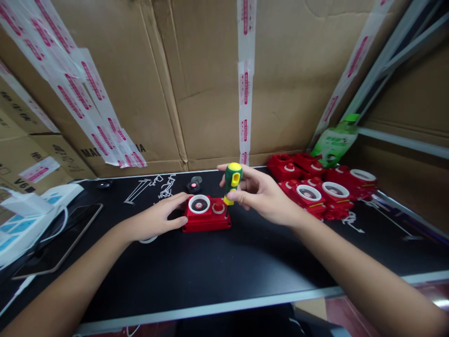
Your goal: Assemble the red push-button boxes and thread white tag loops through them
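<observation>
A red box-shaped device (203, 222) with a white-ringed round part and a small red dome lies on the black table. My left hand (168, 213) grips its left end between thumb and fingers. In my right hand (257, 189) is a screwdriver (233, 180) with a green and yellow handle, held upright between thumb and fingers. Its shaft points down at the device's right end, by the corner. Whether the tip sits in a screw is too small to tell. Just behind the device lies a small dark round part (194, 185).
Several similar red devices (308, 194) are grouped at the right, before a green bottle (335, 142). White cords (166, 187) lie at the back left. A power strip (21, 224) and a tablet-like device (66, 243) occupy the left. Large cardboard boxes (206, 93) wall the back.
</observation>
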Tool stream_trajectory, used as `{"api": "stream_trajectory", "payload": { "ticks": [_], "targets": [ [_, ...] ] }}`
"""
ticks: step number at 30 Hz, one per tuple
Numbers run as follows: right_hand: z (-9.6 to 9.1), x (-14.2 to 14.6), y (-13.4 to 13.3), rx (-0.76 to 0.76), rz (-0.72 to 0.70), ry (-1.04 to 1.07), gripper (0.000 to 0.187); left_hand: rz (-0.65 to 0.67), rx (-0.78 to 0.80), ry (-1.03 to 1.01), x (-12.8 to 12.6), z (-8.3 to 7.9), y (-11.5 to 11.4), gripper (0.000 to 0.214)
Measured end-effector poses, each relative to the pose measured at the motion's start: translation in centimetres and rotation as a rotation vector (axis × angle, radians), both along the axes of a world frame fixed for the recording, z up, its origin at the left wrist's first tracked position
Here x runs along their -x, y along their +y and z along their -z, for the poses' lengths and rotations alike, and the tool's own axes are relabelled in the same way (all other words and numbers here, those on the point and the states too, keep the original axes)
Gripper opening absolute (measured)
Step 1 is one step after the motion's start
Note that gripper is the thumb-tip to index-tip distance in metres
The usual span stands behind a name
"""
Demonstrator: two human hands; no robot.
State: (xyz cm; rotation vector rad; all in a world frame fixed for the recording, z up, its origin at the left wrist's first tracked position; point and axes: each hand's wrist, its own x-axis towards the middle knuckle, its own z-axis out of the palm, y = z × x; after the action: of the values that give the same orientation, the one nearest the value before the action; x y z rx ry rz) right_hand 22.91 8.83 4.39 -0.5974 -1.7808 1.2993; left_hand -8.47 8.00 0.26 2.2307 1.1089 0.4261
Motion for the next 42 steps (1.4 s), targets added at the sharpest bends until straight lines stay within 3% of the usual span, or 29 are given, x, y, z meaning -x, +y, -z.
{"api": "stream_trajectory", "payload": {
  "ticks": [4, 11, 15, 21, 31, 36, 40, 42],
  "targets": [
    [-0.8, -1.0, 0.1, -0.003, -0.194, -0.035, 0.034, 0.023, 0.012, 0.011, -0.1, -0.2, 0.0, 0.052],
    [-0.1, 0.1, 0.0, -0.001, 0.075, 0.009, 0.046, -0.013, -0.038, 0.066, -0.1, -0.1, -0.1, 0.053],
    [0.2, 0.6, -0.5, -0.016, 0.156, -0.002, 0.053, 0.008, -0.042, 0.066, -0.3, -0.3, -0.1, 0.052],
    [0.5, 0.9, -0.6, -0.016, 0.166, 0.037, 0.054, 0.008, -0.069, 0.092, -0.3, -0.4, -0.2, 0.053],
    [0.1, 0.1, -0.2, 0.054, 0.001, 0.064, 0.044, -0.049, -0.122, 0.1, 0.0, 0.9, 0.0, 0.061],
    [0.4, 0.7, 0.2, 0.038, 0.109, 0.172, 0.044, -0.035, -0.102, 0.103, -0.3, 0.8, 0.0, 0.06],
    [0.2, 0.4, 0.3, 0.01, 0.049, 0.162, 0.04, -0.04, -0.102, 0.095, -0.6, 0.5, -0.2, 0.057],
    [0.0, 0.1, 0.3, -0.032, 0.093, 0.167, 0.04, -0.041, -0.112, 0.074, -0.8, 0.4, -0.4, 0.054]
  ]
}}
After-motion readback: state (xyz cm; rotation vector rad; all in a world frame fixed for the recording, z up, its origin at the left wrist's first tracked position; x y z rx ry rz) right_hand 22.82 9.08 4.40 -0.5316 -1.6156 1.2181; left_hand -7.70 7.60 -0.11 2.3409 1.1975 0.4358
